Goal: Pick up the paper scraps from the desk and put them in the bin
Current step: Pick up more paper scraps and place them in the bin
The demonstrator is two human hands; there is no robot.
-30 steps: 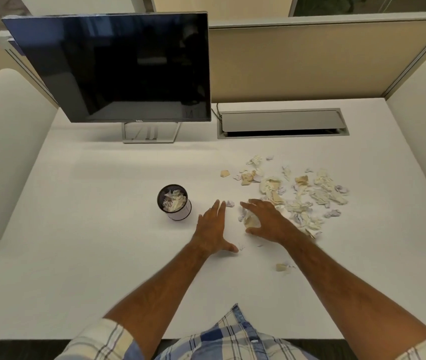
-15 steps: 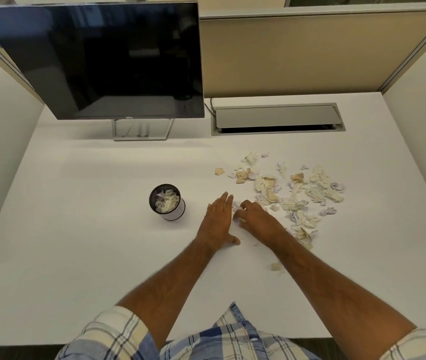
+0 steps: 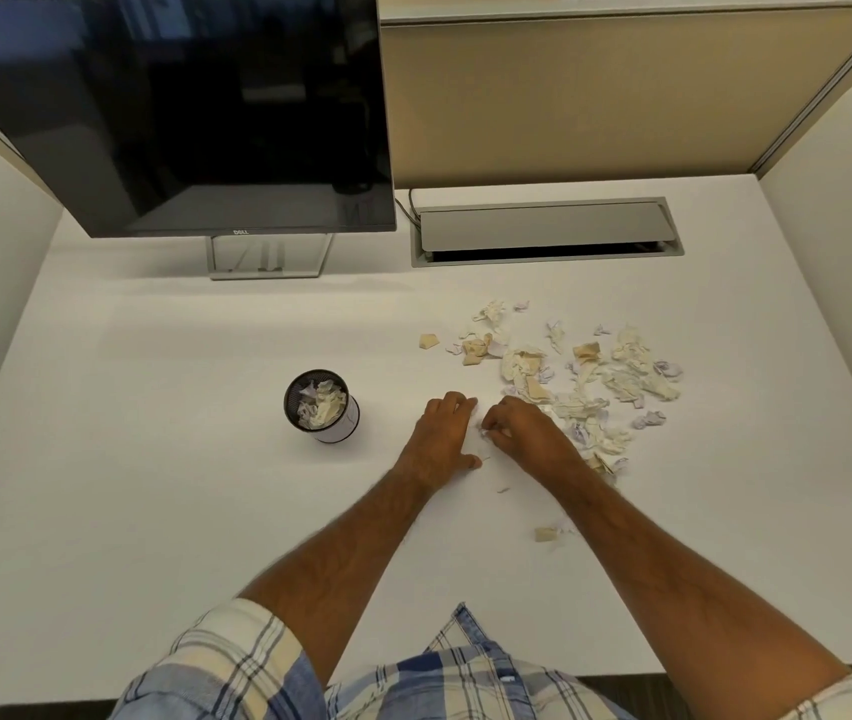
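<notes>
**Scraps heaped beside the right grip**

White table (image 3: 153, 485) within beige partition walls, a dark monitor (image 3: 169, 106) at the back. Left hand (image 3: 442, 433) lies flat, released. Right hand (image 3: 522, 433), fingers curled, pinches a small scrap. Crumpled cream paper scraps (image 3: 590, 381) spread just right of it; the mesh bin (image 3: 321, 407), partly filled, stands left of both hands.

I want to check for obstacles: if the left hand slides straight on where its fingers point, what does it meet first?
The left hand lies flat, fingers pointing away and slightly right. The bare white desk lies ahead first; then probably the small tan paper scrap, though depth is uncertain.
</notes>
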